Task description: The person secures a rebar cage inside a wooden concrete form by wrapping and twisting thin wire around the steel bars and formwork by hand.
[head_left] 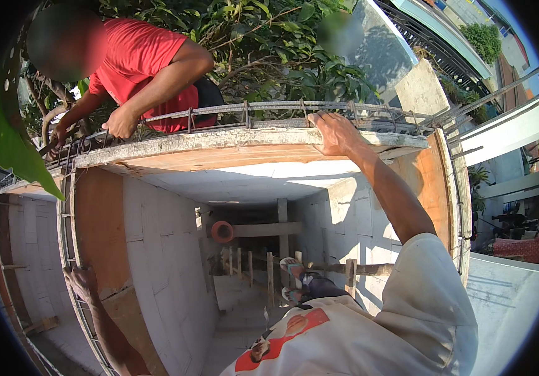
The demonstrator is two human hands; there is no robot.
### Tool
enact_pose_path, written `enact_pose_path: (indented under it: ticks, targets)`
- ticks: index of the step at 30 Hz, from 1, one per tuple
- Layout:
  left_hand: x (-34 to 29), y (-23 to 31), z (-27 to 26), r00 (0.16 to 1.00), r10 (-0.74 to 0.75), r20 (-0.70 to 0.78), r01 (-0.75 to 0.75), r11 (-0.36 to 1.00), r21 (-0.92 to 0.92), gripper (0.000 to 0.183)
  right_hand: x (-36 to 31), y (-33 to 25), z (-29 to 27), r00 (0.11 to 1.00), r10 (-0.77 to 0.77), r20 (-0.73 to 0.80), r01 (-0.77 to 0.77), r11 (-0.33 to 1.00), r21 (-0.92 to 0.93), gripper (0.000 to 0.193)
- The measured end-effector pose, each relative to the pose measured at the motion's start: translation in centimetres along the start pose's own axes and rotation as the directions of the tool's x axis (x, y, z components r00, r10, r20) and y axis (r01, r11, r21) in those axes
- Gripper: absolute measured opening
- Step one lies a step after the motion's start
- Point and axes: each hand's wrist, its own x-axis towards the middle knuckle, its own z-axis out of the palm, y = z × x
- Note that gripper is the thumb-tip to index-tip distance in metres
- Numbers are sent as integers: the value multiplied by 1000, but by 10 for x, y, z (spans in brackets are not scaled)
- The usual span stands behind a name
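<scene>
My right hand [337, 135] reaches up and curls over the top edge of the wooden formwork board [219, 143] ahead of me. Its fingertips lie close to the steel rebar [269, 108] running along that edge. Lower at the left, my left hand [81, 283] is closed over the edge of the side formwork board [101, 232], beside a narrow cage of rebar [84, 316]. What exactly its fingers wrap is partly hidden. Across the far board, a co-worker in a red shirt [141, 59] has a hand [121, 122] at the rebar.
Far below are my feet [293, 269], near timber rails and posts [351, 276]. Pale block walls [166, 250] enclose the deep space, with a round orange object [222, 232] inside. Rebar ends [470, 152] jut out at the right. Leafy branches [263, 56] crowd the far side.
</scene>
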Motion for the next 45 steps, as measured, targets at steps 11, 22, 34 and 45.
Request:
enact_pose_path:
  ticks: [11,22,34,45]
  targets:
    - [0,16,4,1000,-7,-8,7,1000,-9,44,-4,9,3,1000,-7,-19,8,999,42,79]
    - [0,30,-29,996,-74,39,77,994,-73,44,-5,4,3,992,-25,-121,27,999,19,82]
    - [-11,25,-38,990,-108,91,120,983,-142,43,4,13,16,997,-40,-69,39,999,-16,84]
    - [-10,36,-51,983,-121,137,146,972,-185,51,3,27,28,972,-117,-203,119,993,-3,77]
